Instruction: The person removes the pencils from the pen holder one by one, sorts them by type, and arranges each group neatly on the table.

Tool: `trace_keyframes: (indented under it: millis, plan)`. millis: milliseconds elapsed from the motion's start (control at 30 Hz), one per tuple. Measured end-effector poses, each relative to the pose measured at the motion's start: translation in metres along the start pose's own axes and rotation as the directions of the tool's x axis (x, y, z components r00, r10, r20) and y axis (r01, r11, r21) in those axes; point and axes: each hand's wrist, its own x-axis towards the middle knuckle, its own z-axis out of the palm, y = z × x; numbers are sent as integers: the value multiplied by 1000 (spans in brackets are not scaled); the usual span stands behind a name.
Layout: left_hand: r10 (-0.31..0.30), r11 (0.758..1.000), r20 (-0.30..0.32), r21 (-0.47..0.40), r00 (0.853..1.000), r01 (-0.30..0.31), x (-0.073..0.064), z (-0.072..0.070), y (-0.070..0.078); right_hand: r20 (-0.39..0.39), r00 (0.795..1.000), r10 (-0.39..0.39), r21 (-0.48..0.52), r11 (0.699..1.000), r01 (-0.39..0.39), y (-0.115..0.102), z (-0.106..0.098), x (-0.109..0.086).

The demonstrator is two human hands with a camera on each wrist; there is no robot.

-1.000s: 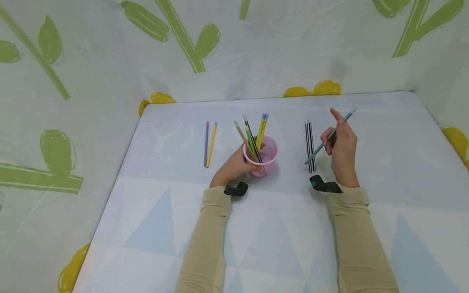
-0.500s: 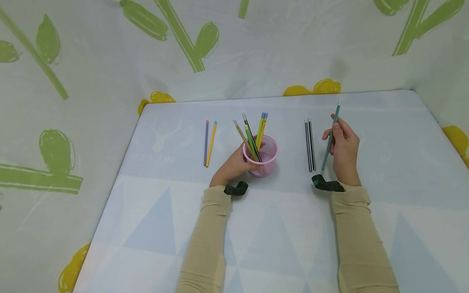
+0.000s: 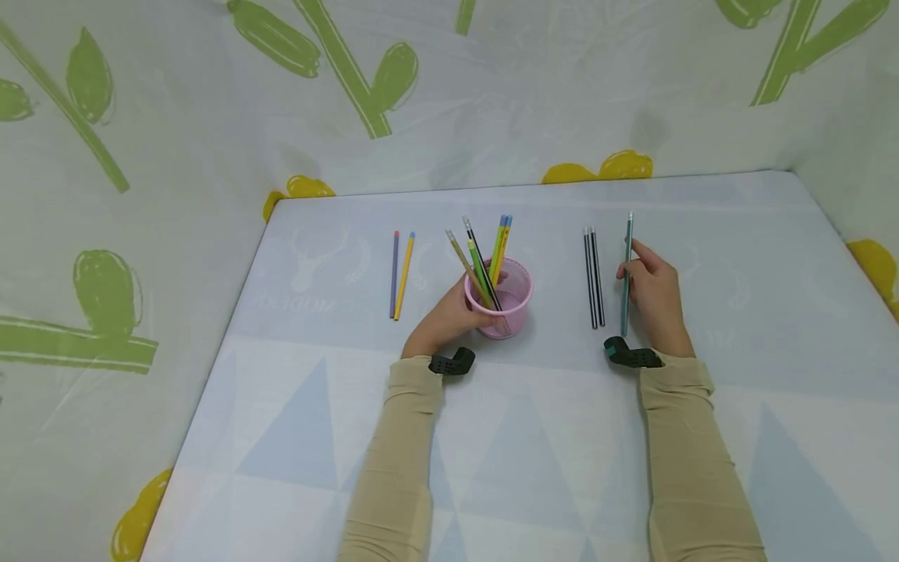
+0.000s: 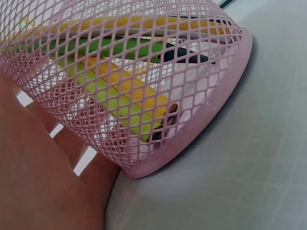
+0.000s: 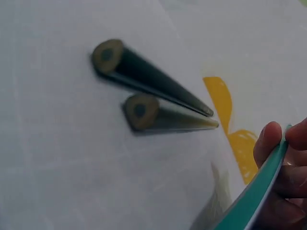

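Two striped pencils (image 3: 591,277) lie side by side on the surface (image 3: 541,390), between the right hand (image 3: 658,293) and the pink mesh cup (image 3: 516,316). Left of the cup, a purple pencil (image 3: 394,275) and a yellow pencil (image 3: 404,276) lie close together. Several other pencils (image 3: 502,246) lean inside the upright cup, their tops above its rim. The left hand (image 3: 449,316) grips the cup from its left side. The right hand pinches a teal pencil (image 3: 627,273) between thumb and fingers, just right of the striped pair. The teal pencil's long axis runs near to far, almost parallel to that pair, its pale end pointing far; whether it touches the surface cannot be told.
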Motion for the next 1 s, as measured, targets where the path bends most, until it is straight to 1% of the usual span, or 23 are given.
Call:
trace_keyframes:
  millis: [33, 100, 167, 267, 400, 500, 633, 767, 867, 1000]
  plan:
    - [-2, 1000, -1, 11, 1000, 2, 0, 0, -1, 6, 1000, 11, -55, 998, -11, 2, 0, 1]
    - [-2, 1000, 1, 29, 1000, 2, 1, -1, -2, 18, 1000, 24, -129, 991, -22, 5, 0, 3]
    - [-3, 1000, 5, 23, 1000, 3, 1, -1, -2, 34, 999, 23, -155, 988, -17, 8, 0, 4]
    - [-3, 1000, 6, 10, 1000, 3, 1, 0, -2, 73, 997, -3, -196, 981, 17, 11, -1, 5]
    - [-14, 1000, -1, 27, 1000, 14, 0, 0, -1, 116, 993, -39, -262, 963, 69, 13, -4, 6]
    - [-19, 999, -4, 38, 1000, 19, 0, -1, -1, 123, 991, -53, -306, 948, 89, 14, -5, 8]
    - [-32, 998, -5, 46, 999, 32, 0, -1, 0, 126, 991, -45, -349, 933, 86, 16, -6, 8]
    - [-48, 997, -7, 54, 999, 49, 0, -1, 0, 128, 991, -25, -365, 928, 71, 17, -7, 6]
    - [-35, 998, -5, 49, 999, 35, 0, -1, 0, 133, 990, -37, -367, 926, 84, 18, -7, 7]
    - [-5, 999, 1, 34, 1000, 5, 0, -1, -1, 128, 989, -72, -394, 912, 117, 17, -6, 8]
